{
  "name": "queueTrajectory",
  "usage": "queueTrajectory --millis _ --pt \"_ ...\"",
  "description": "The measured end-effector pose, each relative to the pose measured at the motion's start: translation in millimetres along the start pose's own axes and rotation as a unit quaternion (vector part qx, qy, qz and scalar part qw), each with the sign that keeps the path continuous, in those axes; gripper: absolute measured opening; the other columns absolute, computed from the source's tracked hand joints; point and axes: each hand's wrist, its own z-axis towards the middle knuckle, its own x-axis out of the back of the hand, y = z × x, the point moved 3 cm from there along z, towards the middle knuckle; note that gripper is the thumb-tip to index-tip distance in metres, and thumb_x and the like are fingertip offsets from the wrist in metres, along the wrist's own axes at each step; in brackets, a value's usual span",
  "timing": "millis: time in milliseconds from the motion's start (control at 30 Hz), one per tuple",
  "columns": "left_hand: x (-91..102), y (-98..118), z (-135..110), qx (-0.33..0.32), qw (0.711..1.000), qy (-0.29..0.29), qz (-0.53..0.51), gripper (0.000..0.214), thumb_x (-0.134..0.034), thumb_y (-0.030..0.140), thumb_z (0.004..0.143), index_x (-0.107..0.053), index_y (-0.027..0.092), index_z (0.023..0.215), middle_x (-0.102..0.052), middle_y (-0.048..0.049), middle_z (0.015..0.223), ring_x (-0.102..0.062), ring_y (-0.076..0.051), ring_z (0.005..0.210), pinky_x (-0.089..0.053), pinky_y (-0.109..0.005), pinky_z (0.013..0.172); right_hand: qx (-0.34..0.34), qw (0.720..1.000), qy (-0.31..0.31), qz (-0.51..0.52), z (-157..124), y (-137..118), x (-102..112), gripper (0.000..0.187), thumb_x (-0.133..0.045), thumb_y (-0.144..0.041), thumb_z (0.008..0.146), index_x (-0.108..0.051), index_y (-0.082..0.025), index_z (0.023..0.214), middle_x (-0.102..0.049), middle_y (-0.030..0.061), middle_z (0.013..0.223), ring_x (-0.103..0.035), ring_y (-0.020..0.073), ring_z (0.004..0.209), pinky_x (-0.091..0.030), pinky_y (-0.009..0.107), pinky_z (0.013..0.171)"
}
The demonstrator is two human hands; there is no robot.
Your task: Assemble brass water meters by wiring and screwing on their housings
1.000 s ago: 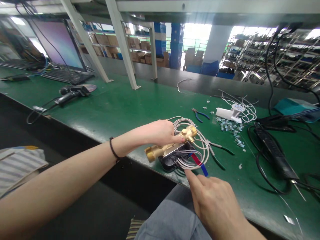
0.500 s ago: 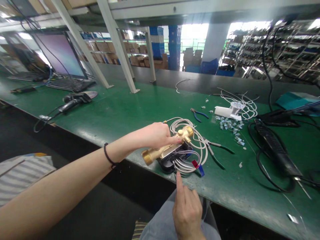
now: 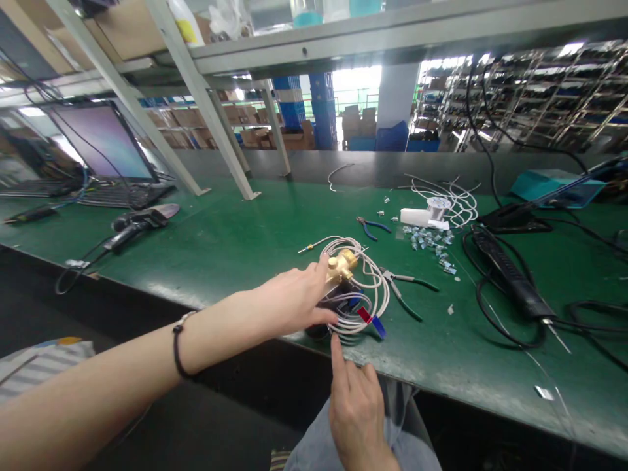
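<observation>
My left hand (image 3: pixel 299 294) lies across a brass pipe meter (image 3: pixel 342 263), fingers over its body and thumb stretched down to the cable coil. It hides most of the brass body and the black housing (image 3: pixel 318 330) below. A coil of pale cables (image 3: pixel 380 294) surrounds the meter's right side, carrying a red tag (image 3: pixel 364 315) and a blue tag (image 3: pixel 378 326). One cable end with a metal probe tip (image 3: pixel 307 248) points left. My right hand (image 3: pixel 357 402) is below, its index finger extended to the coil's lower edge and other fingers curled; its thumb is hidden.
Green-handled pliers (image 3: pixel 405 291) lie right of the coil, blue-handled cutters (image 3: pixel 373 228) behind. Small metal clips (image 3: pixel 429 239), a wire spool (image 3: pixel 438 208) and a black corded tool (image 3: pixel 513 275) are farther right. A scanner (image 3: pixel 130 230) and monitor (image 3: pixel 101 140) are left.
My left hand has shifted over the brass body, covering more of it, and its thumb now reaches down to the coil. My right index finger stays by the coil. The view has shifted.
</observation>
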Motion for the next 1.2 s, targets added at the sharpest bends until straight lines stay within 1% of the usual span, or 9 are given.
queueTrajectory --millis 67,133,300,467,633,767,967,1100,1200 --pt "-3.1 4.4 -3.2 -0.001 1.0 -0.019 0.025 0.096 -0.071 0.049 0.072 -0.023 -0.001 0.139 -0.061 -0.0226 0.112 -0.066 -0.033 0.093 -0.051 -0.033 0.072 -0.004 1.0 -0.003 0.009 -0.9 0.0 -1.5 0.056 -0.028 -0.002 0.088 -0.021 0.0 0.143 -0.053 0.0037 0.066 -0.049 0.0162 0.057 -0.042 0.034 0.058" --pt "-5.6 5.1 -2.8 0.007 0.998 -0.021 0.065 0.093 -0.074 0.044 0.07 -0.027 -0.001 0.137 -0.063 -0.0209 0.107 -0.068 -0.032 0.088 -0.051 -0.033 0.069 -0.01 1.0 -0.005 0.023 -1.2 0.2 -2.3 0.056 -0.027 -0.002 0.087 -0.022 0.0 0.143 -0.053 0.0033 0.064 -0.049 0.0162 0.056 -0.042 0.033 0.057" --pt "-8.4 2.8 1.8 -0.009 0.992 0.002 0.122 0.077 -0.069 0.046 0.075 -0.036 0.002 0.13 -0.065 -0.0158 0.095 -0.069 -0.029 0.077 -0.052 -0.031 0.062 -0.026 0.998 0.0 0.051 -0.2 1.4 -0.7 0.058 -0.029 0.001 0.085 -0.024 -0.002 0.142 -0.056 0.0041 0.067 -0.053 0.0168 0.059 -0.042 0.034 0.06" --pt "-9.0 1.4 0.6 -0.038 0.988 0.026 0.147 0.075 -0.063 0.049 0.079 -0.037 0.0 0.129 -0.062 -0.0116 0.086 -0.067 -0.027 0.068 -0.049 -0.03 0.053 -0.03 0.998 -0.012 0.053 1.0 1.9 0.5 0.057 -0.029 0.001 0.083 -0.03 -0.002 0.14 -0.057 0.0047 0.068 -0.052 0.0165 0.059 -0.042 0.034 0.06" --pt "-12.3 3.5 -1.6 -0.046 0.979 0.055 0.19 0.068 -0.049 0.049 0.086 -0.037 -0.002 0.13 -0.059 -0.0136 0.086 -0.064 -0.025 0.06 -0.046 -0.03 0.048 -0.028 0.998 -0.009 0.047 3.4 2.6 0.5 0.053 -0.029 0.0 0.084 -0.036 -0.002 0.136 -0.057 0.0042 0.065 -0.052 0.0161 0.057 -0.04 0.033 0.059" --pt "-15.4 4.2 -2.1 -0.03 0.974 0.071 0.212 0.065 -0.05 0.048 0.085 -0.041 0.001 0.128 -0.06 -0.0182 0.09 -0.063 -0.024 0.061 -0.044 -0.028 0.047 -0.029 0.998 -0.019 0.053 7.2 3.4 2.6 0.053 -0.028 0.001 0.083 -0.036 -0.001 0.135 -0.059 0.0053 0.067 -0.054 0.0168 0.061 -0.04 0.033 0.06" --pt "-15.5 0.6 0.4 -0.065 0.972 0.076 0.213 0.053 -0.045 0.039 0.089 -0.044 0.002 0.126 -0.059 -0.0122 0.084 -0.061 -0.022 0.062 -0.044 -0.029 0.048 -0.029 0.998 -0.025 0.044 14.8 5.6 15.7 0.049 -0.03 0.002 0.083 -0.044 -0.001 0.13 -0.062 0.0063 0.07 -0.056 0.0172 0.061 -0.039 0.033 0.062" --pt "-14.6 0.6 -2.6 -0.089 0.963 0.091 0.238 0.062 -0.047 0.04 0.089 -0.038 -0.005 0.131 -0.062 -0.0178 0.092 -0.062 -0.023 0.063 -0.046 -0.032 0.047 -0.036 0.998 -0.031 0.036 15.2 9.7 24.1 0.044 -0.033 -0.001 0.085 -0.048 -0.002 0.127 -0.064 0.006 0.07 -0.056 0.0172 0.059 -0.038 0.034 0.062" --pt "-16.0 4.2 -10.2 -0.112 0.947 0.136 0.268 0.053 -0.049 0.032 0.089 -0.041 0.0 0.131 -0.057 -0.0246 0.117 -0.064 -0.026 0.074 -0.05 -0.034 0.052 -0.044 0.998 -0.039 0.038 13.5 12.4 27.4 0.043 -0.034 -0.001 0.086 -0.049 -0.002 0.127 -0.065 0.0065 0.071 -0.059 0.0188 0.065 -0.039 0.034 0.064"
